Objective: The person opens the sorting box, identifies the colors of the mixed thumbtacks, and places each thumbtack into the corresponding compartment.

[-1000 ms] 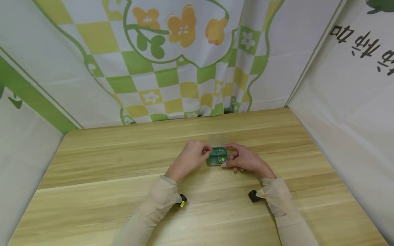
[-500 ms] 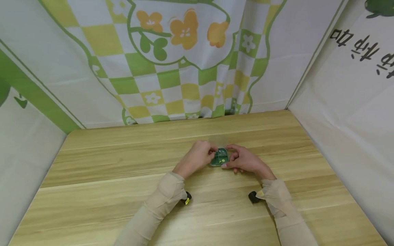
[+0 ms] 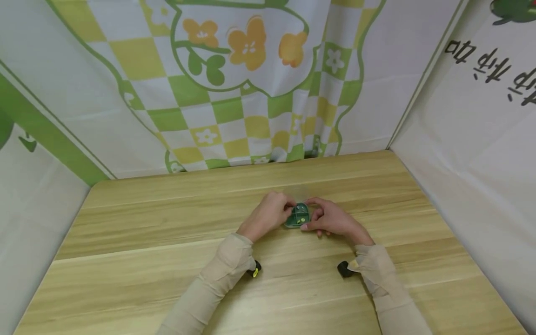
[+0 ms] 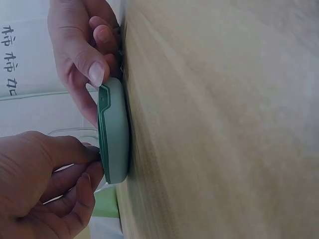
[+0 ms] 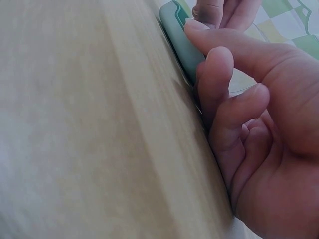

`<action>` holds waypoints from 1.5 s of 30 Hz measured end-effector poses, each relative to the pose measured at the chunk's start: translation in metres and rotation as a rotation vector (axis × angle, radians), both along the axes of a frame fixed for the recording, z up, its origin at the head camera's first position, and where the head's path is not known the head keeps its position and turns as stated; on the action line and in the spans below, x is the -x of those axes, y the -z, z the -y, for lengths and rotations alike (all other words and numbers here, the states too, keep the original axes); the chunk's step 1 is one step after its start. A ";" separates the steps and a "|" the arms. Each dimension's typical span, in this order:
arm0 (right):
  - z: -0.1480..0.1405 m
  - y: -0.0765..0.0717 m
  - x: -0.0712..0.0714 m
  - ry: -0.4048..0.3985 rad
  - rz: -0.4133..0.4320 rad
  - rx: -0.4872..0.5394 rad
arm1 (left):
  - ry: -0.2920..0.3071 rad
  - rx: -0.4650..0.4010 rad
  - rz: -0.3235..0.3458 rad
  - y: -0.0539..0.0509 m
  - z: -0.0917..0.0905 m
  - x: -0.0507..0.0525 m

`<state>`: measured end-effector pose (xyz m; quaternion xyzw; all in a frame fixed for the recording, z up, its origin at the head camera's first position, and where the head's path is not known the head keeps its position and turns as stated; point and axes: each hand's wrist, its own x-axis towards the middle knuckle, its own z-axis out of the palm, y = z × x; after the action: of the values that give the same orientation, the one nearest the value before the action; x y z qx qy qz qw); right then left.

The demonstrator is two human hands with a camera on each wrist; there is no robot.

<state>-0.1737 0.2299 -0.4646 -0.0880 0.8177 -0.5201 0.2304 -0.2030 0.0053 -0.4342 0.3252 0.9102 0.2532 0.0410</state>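
Note:
A small green pill box (image 3: 298, 220) with divided compartments lies on the table, its clear lid (image 3: 296, 190) raised at the back. Yellow-green bits lie in its near right compartment, pale ones in the far right. My right hand (image 3: 335, 218) grips the box's right side between thumb and index finger; the thumb presses the near edge in the right wrist view. My left hand (image 3: 270, 213) bends over the left side, thumb and fingertips (image 4: 93, 167) close together at the rim of the box (image 4: 117, 134). Whether a small thing sits between them is hidden.
Bare wooden table (image 3: 146, 223) stretches around both hands. A checked curtain (image 3: 234, 116) hangs along its back edge, and a white wall panel (image 3: 469, 153) stands at the right. A black wrist device (image 3: 345, 269) juts from the right sleeve.
My left hand has moved right, from beside the box to over its left compartments, then stayed there. My right hand keeps its grip on the box.

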 end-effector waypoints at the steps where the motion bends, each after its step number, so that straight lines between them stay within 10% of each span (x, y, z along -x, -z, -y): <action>1: 0.000 0.000 0.000 0.000 -0.001 -0.001 | -0.002 -0.003 0.001 0.000 0.000 0.000; 27: -0.001 0.004 0.001 0.005 -0.009 -0.004 | 0.015 -0.021 0.044 -0.007 0.012 0.002; 38: -0.001 0.001 0.002 0.003 -0.010 -0.020 | 0.157 0.095 0.094 -0.021 0.065 0.003; 45: -0.002 0.003 0.002 -0.002 -0.010 -0.025 | 0.136 0.143 0.192 -0.023 0.108 -0.015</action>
<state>-0.1758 0.2324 -0.4678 -0.0884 0.8253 -0.5091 0.2278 -0.1884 -0.1025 -0.4114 0.3568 0.8935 0.2145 0.1682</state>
